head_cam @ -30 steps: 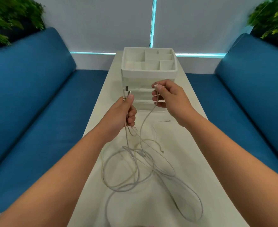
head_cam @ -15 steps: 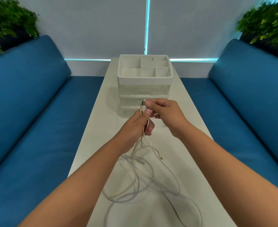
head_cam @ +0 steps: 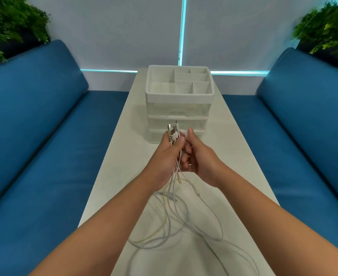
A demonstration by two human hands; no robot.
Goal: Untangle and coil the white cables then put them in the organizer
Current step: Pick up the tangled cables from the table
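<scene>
Gripping white cables (head_cam: pixel 176 212) by their plugs, left hand (head_cam: pixel 167 156), right hand (head_cam: pixel 199 158) loosely curled beside, touching strands

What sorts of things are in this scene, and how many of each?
White plastic drawer organizer: 1
Long white table: 1
Blue cushioned benches: 2
Green leafy plants: 2
Tangle of white cables: 1, strands uncountable
Total: 7

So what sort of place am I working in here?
Probably a lounge or office booth: two blue benches face each other across a narrow white table, with plants behind each and a white blind at the far end.
</scene>
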